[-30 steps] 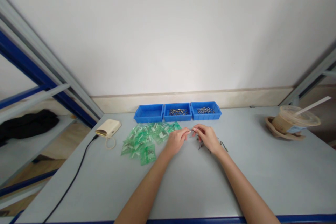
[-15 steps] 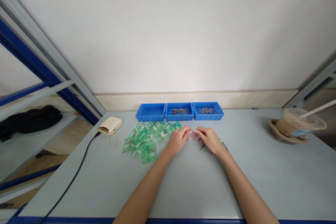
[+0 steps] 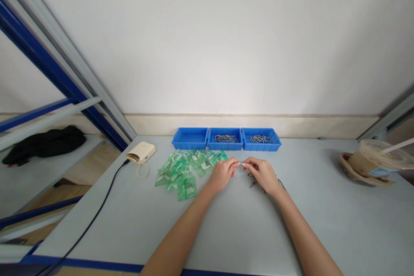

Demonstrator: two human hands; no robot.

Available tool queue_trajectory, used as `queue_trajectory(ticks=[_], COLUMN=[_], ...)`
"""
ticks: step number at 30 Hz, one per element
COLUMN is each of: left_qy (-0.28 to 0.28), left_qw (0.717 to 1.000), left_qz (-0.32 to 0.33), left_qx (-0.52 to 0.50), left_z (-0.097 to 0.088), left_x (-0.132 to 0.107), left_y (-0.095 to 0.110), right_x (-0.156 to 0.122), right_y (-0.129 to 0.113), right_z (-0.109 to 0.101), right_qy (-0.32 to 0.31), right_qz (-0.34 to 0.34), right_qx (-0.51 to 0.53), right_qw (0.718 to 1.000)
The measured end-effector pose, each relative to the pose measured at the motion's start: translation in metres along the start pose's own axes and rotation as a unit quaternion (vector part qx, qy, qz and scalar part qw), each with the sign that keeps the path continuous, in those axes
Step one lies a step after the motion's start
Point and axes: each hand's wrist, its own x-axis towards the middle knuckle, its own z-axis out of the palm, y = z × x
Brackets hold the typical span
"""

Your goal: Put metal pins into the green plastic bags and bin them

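My left hand (image 3: 222,174) and my right hand (image 3: 263,174) meet fingertip to fingertip over the grey table (image 3: 226,220), both pinched on a small thin metal piece (image 3: 241,164) between them. A few dark loose metal pieces (image 3: 252,180) lie on the table under my right hand. A heap of small green plastic bags (image 3: 184,170) lies just left of my left hand. Behind the hands stand three blue bins: the left bin (image 3: 190,138) looks empty, the middle bin (image 3: 225,139) and the right bin (image 3: 260,139) hold metal pins.
A cream power bank (image 3: 141,152) with a black cable (image 3: 93,220) lies at the left. A lidded drink cup with a straw (image 3: 377,161) sits in a holder at the right. Blue-grey shelf rails (image 3: 61,82) and a black cloth (image 3: 45,143) are at the far left.
The view has drifted a little, shifting everything rightward in the picture. My hands stay together, pinched on the small piece.
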Motion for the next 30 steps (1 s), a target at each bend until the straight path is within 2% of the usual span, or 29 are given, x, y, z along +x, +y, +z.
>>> queue_trajectory(ticks=[6, 9, 11, 14, 17, 19, 21, 22, 24, 27, 30], left_qy=[0.017, 0.047, 0.081, 0.115, 0.117, 0.109, 0.105, 0.105, 0.098, 0.063, 0.025], left_qw=[1.000, 0.998, 0.995, 0.988, 0.985, 0.987, 0.988, 0.988, 0.990, 0.994, 0.996], left_qz=[0.012, -0.011, -0.048, -0.101, -0.118, -0.113, -0.105, -0.101, -0.093, -0.072, -0.041], left_qx=[0.015, 0.033, 0.040, 0.037, 0.038, 0.044, 0.047, 0.046, 0.044, 0.053, 0.074], left_z=[0.001, -0.001, -0.002, -0.005, -0.007, -0.009, -0.010, -0.010, -0.008, -0.004, -0.001], left_x=[-0.001, 0.001, 0.003, 0.005, 0.005, 0.004, 0.003, 0.003, 0.004, 0.006, 0.006], left_y=[-0.002, -0.006, -0.010, -0.015, -0.017, -0.017, -0.016, -0.016, -0.015, -0.014, -0.011], right_x=[-0.002, 0.002, 0.015, 0.051, 0.084, 0.089, 0.074, 0.061, 0.027, -0.020, -0.045], right_y=[0.005, 0.002, -0.007, -0.028, -0.045, -0.046, -0.036, -0.028, -0.007, 0.027, 0.052], right_z=[0.002, 0.004, 0.004, 0.002, -0.005, -0.012, -0.021, -0.026, -0.035, -0.046, -0.050], right_qy=[0.008, 0.007, 0.015, 0.057, 0.101, 0.159, 0.197, 0.194, 0.155, 0.074, 0.017], right_qz=[-0.022, -0.007, 0.003, -0.004, 0.025, 0.051, 0.084, 0.099, 0.124, 0.117, 0.112], right_qx=[0.005, 0.000, -0.010, -0.051, -0.112, -0.188, -0.235, -0.239, -0.248, -0.251, -0.230], right_qw=[1.000, 1.000, 1.000, 0.997, 0.988, 0.968, 0.948, 0.946, 0.948, 0.958, 0.967])
